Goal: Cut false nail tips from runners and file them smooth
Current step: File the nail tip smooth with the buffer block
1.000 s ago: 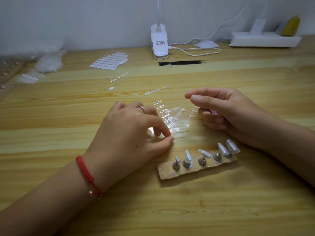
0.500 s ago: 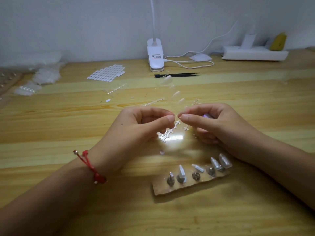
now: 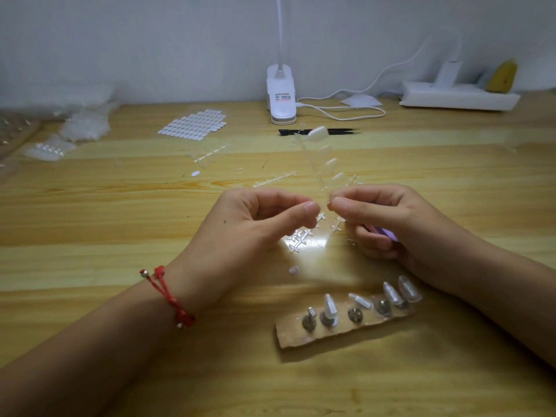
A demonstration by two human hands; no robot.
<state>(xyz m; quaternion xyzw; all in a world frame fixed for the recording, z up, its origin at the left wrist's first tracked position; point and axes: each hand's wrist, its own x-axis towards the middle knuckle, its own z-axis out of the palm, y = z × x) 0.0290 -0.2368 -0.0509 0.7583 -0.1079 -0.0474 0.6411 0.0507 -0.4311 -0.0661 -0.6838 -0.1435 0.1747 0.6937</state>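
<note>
**Inspector:** Now, the task item. Where is it?

**Assistant:** One clear runner (image 3: 323, 188) stands up above the middle of the table (image 3: 90, 236), between the two hands. Its top leans toward the far edge. Several nail tips (image 3: 330, 162) are attached along it.

**Inspector:** Right hand?

**Assistant:** The right hand (image 3: 391, 224) pinches the runner's lower end between thumb and forefinger. Its remaining fingers are curled round a purple tool (image 3: 383, 232). That is mostly hidden and its type cannot be determined.

**Inspector:** Left hand?

**Assistant:** The left hand (image 3: 249, 227) has thumb and forefinger tips pressed together just beside the runner's lower end. I cannot tell whether they have hold of it. There is a red cord bracelet (image 3: 171, 299) on that wrist.

**Inspector:** On the table below?

**Assistant:** Cross-shaped runner scraps (image 3: 301, 239) lie directly under the hands. Toward the near edge, beside the right forearm, a cardboard strip (image 3: 288, 338) carries a row of metal studs (image 3: 309, 322). Some are topped with mounted tips (image 3: 409, 288).

**Inspector:** Far edge?

**Assistant:** A clip lamp (image 3: 281, 94) stands at its middle, and a sheet of tabs (image 3: 192, 124) lies to the lamp's left. A power strip (image 3: 457, 96) sits toward the far right corner.
</note>
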